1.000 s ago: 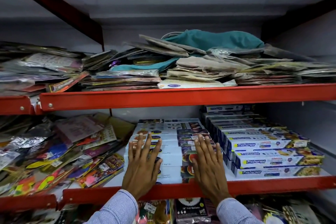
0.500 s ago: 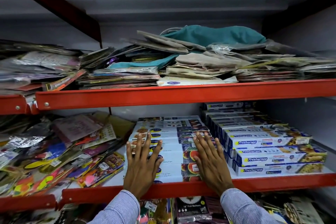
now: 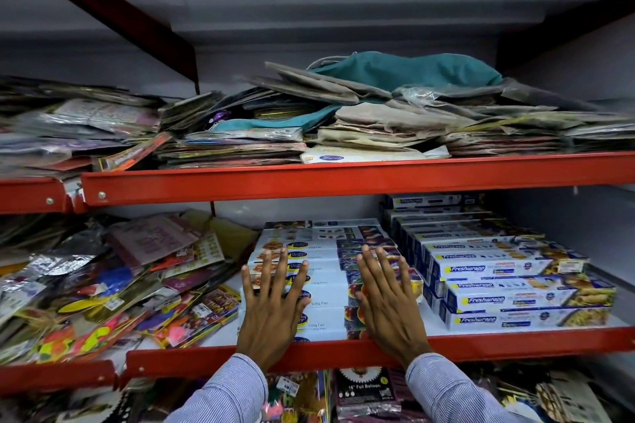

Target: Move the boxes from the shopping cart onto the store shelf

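Since a second ago our fingers have crept farther over the cling film boxes [image 3: 326,288], stacked on the store shelf [image 3: 515,340] with long axes running left-right, under the left hand [image 3: 275,312] and right hand [image 3: 388,306], both grips open, flat, pressing.

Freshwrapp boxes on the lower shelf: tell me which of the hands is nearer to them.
Right. The right hand lies flat on the cling film boxes, just beside the Freshwrapp boxes. The left hand presses the same stack farther left, away from them.
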Demonstrator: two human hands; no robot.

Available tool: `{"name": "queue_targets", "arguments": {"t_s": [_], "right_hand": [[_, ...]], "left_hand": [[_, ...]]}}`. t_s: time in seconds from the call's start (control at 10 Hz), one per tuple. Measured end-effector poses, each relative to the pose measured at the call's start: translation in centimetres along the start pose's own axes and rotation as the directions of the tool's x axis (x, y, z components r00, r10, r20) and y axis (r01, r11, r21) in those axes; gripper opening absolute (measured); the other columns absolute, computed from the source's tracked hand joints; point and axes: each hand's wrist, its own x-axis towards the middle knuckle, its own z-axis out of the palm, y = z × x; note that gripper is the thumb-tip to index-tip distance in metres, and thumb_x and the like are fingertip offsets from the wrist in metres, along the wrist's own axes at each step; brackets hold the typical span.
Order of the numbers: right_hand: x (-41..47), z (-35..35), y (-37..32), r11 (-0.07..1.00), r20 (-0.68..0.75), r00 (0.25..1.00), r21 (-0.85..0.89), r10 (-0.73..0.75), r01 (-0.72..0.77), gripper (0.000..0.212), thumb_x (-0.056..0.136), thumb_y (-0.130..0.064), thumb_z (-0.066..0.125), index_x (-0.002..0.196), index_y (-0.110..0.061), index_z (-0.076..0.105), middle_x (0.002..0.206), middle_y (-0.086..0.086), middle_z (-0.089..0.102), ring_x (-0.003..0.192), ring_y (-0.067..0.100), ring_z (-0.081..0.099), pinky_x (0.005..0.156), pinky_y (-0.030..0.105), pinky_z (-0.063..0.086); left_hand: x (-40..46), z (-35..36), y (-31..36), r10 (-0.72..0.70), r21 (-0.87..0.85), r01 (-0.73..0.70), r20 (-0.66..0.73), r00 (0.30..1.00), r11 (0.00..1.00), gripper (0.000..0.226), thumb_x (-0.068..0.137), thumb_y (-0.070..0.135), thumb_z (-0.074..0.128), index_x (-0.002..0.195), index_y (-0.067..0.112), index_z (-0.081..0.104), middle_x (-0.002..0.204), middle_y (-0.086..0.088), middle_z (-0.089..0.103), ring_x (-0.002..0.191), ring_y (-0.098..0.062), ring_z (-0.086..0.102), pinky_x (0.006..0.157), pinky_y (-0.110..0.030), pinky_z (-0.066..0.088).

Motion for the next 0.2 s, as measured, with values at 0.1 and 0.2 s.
{"name": "queue_targets", "arguments": {"t_s": [0.1,0.2], "right_hand": [[-0.2,0.0,-0.3,1.0,-0.023,1.0,0.017,0.005,-0.005,0.062,0.102,-0.04,0.024,0.158,-0.016,0.011,0.168,0.0,0.004,0.156,0.021,0.006,0.125,0.051,0.001],[0.8,-1.3,-1.0,0.999,-0.062,0.998,0.037,-0.006,0.008,0.062,0.103,-0.041,0.022,0.158,-0.016,0.01,0.169,0.0,0.003,0.156,0.021,0.005,0.126,0.051,-0.002]], "left_hand": [[0.1,-0.2,0.0,0.016,0.015,-0.016,-0.009,1.0,1.0,0.059,0.103,0.052,0.019,0.156,0.027,0.011,0.166,-0.015,0.006,0.151,-0.042,0.004,0.11,-0.076,0.013],[0.1,-1.8,0.5,0.028,-0.007,-0.028,-0.057,0.998,1.0,0.064,0.101,0.053,0.026,0.156,0.024,0.012,0.166,-0.015,0.007,0.152,-0.04,0.003,0.111,-0.076,0.013]]}}
